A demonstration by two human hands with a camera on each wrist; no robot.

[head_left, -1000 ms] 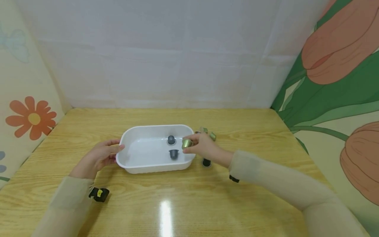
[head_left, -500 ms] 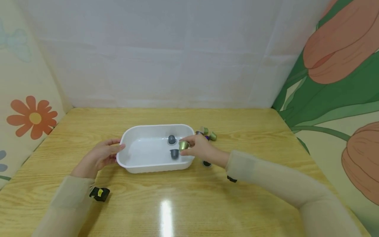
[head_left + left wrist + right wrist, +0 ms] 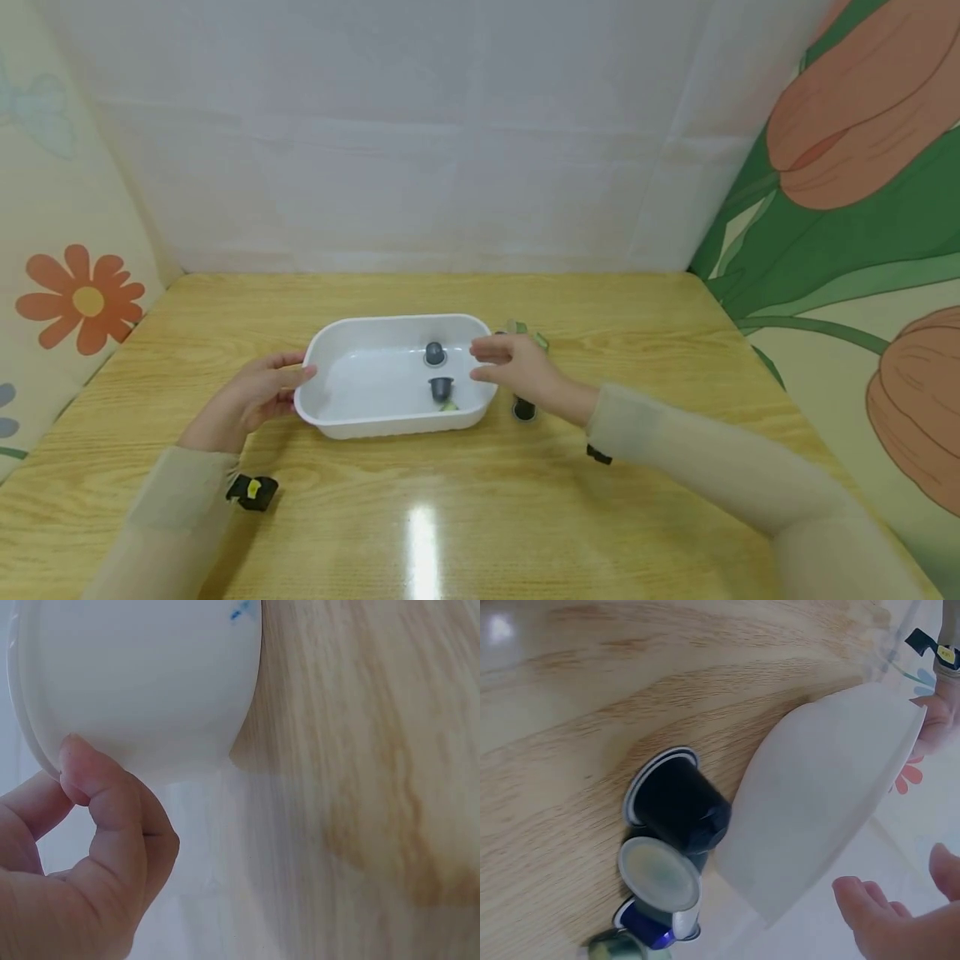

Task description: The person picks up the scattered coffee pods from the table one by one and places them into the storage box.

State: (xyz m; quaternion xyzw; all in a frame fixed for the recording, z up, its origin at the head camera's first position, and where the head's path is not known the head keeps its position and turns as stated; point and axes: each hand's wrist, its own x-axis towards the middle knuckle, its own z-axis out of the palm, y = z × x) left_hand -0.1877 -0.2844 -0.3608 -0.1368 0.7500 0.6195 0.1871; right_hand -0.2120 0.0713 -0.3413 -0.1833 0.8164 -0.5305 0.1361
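My left hand [image 3: 251, 392] pinches the left rim of a white plastic tub [image 3: 405, 427] between thumb and fingers. In the left wrist view the thumb and fingertips meet at the rim. Inside the tub's right half are two dark grey coffee capsules, one standing dome up [image 3: 434, 353] and one tilted [image 3: 441, 389]. A green coffee capsule [image 3: 448, 407] lies beside the tilted one, mostly hidden by the near wall. Over the tub's right rim hovers my right hand [image 3: 528, 371], empty, with thumb and fingers apart.
Right of the tub lie several more capsules: a black one [image 3: 679, 799], one showing its pale lid [image 3: 660, 874], a purple one [image 3: 649, 926] and a green one [image 3: 615, 946]. My right hand partly covers them in the head view. Patterned cloths hang around the wooden table [image 3: 480, 517].
The right hand has let go of the green capsule, which dropped into the tub near the front wall. Its fingers have spread and moved back slightly right. The left hand stays put.
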